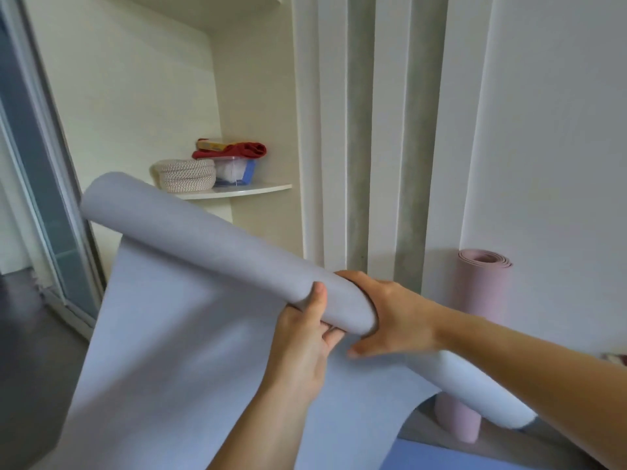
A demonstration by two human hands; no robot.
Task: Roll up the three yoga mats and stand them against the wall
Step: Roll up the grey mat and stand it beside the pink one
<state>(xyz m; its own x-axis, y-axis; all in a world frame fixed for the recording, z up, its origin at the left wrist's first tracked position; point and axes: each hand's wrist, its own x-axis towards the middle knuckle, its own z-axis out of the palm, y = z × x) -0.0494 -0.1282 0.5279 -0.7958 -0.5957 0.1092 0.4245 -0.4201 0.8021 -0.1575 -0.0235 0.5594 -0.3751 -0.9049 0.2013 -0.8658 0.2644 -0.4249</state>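
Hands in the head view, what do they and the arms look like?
The left hand and right hand are bare: no gloves, rings or watch show. The left forearm and right forearm are bare too, no sleeve in frame. The left thumbnail looks short and unpainted.

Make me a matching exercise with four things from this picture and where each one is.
1. pink mat
2. lilac mat
3. woven basket
4. red cloth

A. on top of the clear box
B. partly rolled, gripped by left hand and right hand
C. on the shelf, beside the clear box
D. standing rolled by the wall

Pairs: 1-D, 2-B, 3-C, 4-A.
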